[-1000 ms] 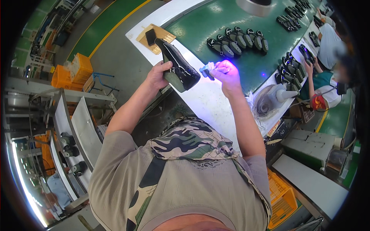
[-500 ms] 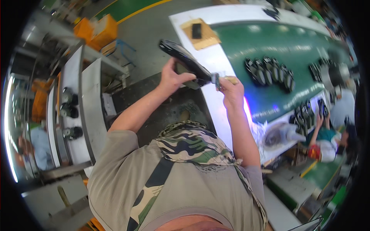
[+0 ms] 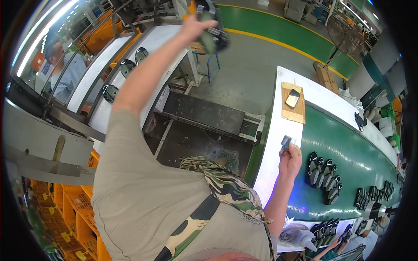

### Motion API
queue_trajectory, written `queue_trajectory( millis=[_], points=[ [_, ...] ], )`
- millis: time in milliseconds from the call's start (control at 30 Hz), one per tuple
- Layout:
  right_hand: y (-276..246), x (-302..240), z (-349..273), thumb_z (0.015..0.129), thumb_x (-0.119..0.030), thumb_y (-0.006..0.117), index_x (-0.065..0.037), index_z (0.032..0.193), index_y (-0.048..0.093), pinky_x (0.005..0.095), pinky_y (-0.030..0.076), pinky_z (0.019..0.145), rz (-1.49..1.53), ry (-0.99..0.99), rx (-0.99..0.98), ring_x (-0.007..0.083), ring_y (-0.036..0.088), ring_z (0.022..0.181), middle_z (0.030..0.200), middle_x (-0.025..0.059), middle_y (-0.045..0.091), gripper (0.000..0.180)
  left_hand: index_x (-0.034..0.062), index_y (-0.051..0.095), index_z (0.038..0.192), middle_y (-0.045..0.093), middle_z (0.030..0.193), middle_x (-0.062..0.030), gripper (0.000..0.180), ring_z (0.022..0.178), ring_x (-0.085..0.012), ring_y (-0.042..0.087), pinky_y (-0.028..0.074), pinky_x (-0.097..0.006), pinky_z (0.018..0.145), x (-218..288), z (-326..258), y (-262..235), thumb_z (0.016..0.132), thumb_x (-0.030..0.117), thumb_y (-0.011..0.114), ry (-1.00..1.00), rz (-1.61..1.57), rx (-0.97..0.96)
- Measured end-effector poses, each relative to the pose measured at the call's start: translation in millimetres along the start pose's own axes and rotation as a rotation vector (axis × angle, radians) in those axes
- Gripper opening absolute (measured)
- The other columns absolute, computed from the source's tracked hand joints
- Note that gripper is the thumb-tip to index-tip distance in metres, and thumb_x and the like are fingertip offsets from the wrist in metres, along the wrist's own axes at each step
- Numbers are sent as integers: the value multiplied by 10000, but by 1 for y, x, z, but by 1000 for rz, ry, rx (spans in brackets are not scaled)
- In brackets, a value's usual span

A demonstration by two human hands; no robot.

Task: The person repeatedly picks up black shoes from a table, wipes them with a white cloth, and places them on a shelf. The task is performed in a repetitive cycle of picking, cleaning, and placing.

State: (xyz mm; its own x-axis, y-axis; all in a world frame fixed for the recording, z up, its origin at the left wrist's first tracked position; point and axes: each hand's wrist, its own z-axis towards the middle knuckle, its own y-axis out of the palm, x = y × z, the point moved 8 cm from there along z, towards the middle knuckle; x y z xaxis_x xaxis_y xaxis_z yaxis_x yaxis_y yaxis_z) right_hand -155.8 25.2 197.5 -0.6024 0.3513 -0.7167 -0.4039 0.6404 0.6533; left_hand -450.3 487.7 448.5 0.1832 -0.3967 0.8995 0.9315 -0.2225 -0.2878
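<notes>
My left hand (image 3: 194,28) is stretched far forward to the upper middle, its fingers round a glossy black shoe (image 3: 221,40) with a grey-green underside. The top of the shoe is cut off by the picture's edge. Above the white border of the green-topped table, my right hand (image 3: 291,162) pinches a small flat brush-like tool (image 3: 285,142). The tool has a grey head, and a yellowish end shows by the fingers. It is apart from the shoe.
Several black shoes (image 3: 322,174) stand in rows on the green tabletop (image 3: 344,143). A cardboard piece (image 3: 293,114) bears a dark block. On the left, a white shelf (image 3: 163,32) holds three shoes (image 3: 127,68). Orange crates (image 3: 78,204) stand lower left. Co-workers are at left and lower right.
My left hand has carried the shoe forward and away from the tool, toward the shelf side. The right hand keeps the tool over the table edge. The whole view has turned.
</notes>
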Motion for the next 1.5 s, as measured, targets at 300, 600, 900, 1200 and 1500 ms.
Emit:
queue_trajectory(
  millis=[300,600,900,1200,1500],
  points=[
    [-58,-6,-18,842,-8,649,-25,973,540,331,537,616,-23,-12,116,189,638,708,831,105,647,171,39,718,908,712,933,-136,336,855,-270,694,541,-389,739,-147,69,-252,700,302,691,-404,1037,301],
    [-121,-46,-65,792,-124,734,-85,794,565,273,439,545,-63,-107,280,134,564,603,702,11,577,173,-12,602,1219,644,1181,-187,589,1091,-307,618,470,-394,940,-111,42,-10,770,357,699,156,1043,-120],
    [-239,-99,-174,848,-129,704,-94,812,604,266,419,519,151,-334,480,147,590,646,741,38,616,112,-29,594,1147,643,1059,-165,640,898,-263,656,531,-379,771,-125,-351,522,851,537,639,-597,19,-1274],
    [-304,-102,-314,854,-65,665,-86,842,606,327,517,564,289,-601,985,179,621,660,792,65,652,63,-42,256,1453,289,1447,-344,1106,1207,-553,442,425,-598,961,-113,-502,745,701,602,749,-955,-13,-1258],
    [-268,-82,-319,874,-100,633,-109,865,597,351,491,578,264,-589,1142,174,603,703,800,42,645,38,68,413,1384,483,1323,-273,842,1104,-556,518,457,-601,905,-122,-489,782,725,489,724,-1090,202,-1313]
  ],
)
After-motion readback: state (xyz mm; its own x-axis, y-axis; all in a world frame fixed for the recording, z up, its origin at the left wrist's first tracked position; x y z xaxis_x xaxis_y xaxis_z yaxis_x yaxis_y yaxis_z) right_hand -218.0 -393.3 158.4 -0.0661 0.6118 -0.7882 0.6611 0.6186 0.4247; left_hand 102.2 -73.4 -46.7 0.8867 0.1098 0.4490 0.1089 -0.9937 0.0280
